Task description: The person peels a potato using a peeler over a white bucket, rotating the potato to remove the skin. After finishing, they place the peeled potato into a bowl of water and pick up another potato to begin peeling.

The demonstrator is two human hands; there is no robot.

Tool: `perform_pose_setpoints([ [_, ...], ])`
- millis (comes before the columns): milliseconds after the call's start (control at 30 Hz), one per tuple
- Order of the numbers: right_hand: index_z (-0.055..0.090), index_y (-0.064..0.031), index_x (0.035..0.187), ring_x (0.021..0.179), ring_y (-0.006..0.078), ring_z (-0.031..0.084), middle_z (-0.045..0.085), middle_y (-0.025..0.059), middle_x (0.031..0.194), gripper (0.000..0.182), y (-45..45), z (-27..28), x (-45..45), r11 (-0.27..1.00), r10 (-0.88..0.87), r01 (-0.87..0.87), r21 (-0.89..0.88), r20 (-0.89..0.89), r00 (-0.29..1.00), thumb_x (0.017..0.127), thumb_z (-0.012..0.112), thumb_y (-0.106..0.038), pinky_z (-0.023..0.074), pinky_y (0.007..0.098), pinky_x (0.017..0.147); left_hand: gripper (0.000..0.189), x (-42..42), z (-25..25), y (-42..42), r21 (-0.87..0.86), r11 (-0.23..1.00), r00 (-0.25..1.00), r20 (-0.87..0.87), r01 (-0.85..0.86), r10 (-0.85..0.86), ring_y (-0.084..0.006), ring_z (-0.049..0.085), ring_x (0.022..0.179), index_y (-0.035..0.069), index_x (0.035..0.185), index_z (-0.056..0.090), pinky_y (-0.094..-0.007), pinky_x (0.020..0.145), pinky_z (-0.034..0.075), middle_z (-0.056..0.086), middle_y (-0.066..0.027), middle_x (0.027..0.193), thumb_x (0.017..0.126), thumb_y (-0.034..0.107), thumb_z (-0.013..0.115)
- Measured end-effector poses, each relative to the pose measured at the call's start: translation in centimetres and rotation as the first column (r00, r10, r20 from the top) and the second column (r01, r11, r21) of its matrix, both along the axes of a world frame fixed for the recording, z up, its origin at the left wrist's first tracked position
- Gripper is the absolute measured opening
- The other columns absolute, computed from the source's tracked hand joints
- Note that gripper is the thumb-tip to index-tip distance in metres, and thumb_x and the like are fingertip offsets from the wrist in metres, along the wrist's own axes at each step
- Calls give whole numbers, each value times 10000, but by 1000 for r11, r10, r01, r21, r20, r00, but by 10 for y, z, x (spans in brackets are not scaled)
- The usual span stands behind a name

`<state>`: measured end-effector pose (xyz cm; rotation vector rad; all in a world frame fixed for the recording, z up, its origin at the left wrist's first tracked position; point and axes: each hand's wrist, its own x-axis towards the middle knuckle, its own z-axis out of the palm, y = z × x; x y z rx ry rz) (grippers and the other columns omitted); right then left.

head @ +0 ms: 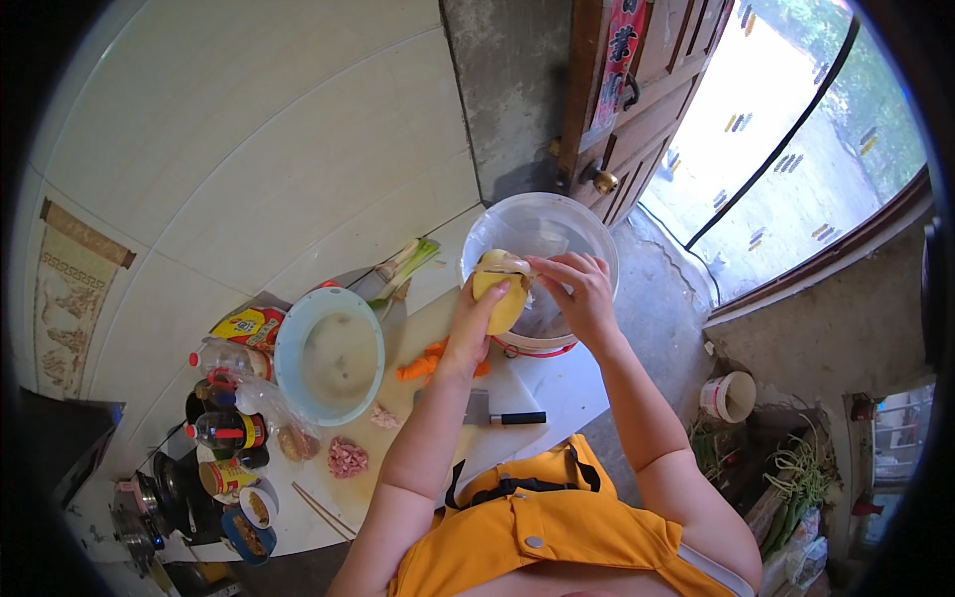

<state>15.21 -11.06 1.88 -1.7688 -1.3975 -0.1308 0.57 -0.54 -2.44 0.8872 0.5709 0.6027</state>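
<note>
My left hand [471,317] grips a large, pale yellow potato [501,302], mostly peeled, with its thumb on the near side. Against the potato's top lies what looks like a vegetable peeler [511,264], and my right hand [573,287] pinches its end. The fingers partly hide this tool. Both hands are over the near rim of a white plastic bucket [541,205] lined with a clear bag. Below my left hand, orange carrot pieces [421,366] rest on a cutting board [515,388]. A cleaver [515,418] with a black handle lies there too, partly behind my left forearm.
Left of the board stands a light blue basin [283,358] of cloudy water. Green onions [406,272] lie behind it. Chopped meat [348,457], chopsticks [322,510] and sauce bottles [231,430] are at the left. A wooden door [634,112] stands beyond the bucket.
</note>
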Motion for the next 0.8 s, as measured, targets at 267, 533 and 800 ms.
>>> perform_pose_setpoints([
  [267,725,-198,1058,856,210,603,669,4,887,244,9,-8,3,998,-32,23,-52,-163,986,829,666,-137,408,340,754,526,-4,-1,0,-35,999,999,-39,20,-21,-184,608,1039,57,1297,488,-308,847,523,596,-79,1165,833,186,700],
  [533,720,-177,1059,798,252,620,666,48,849,233,14,-7,2,998,1,-17,-53,-282,959,840,649,-136,482,366,730,567,-2,-3,-4,-19,999,999,7,-44,45,-171,581,1076,60,1311,470,-308,902,494,584,-58,1183,812,149,723],
  [800,709,-193,1076,839,263,631,670,48,889,238,3,-45,11,958,-242,201,-203,-203,949,846,648,-196,479,384,740,611,2,6,-6,119,989,995,-32,-90,94,-183,536,1133,68,1339,399,-318,947,458,535,-69,1229,813,137,702],
])
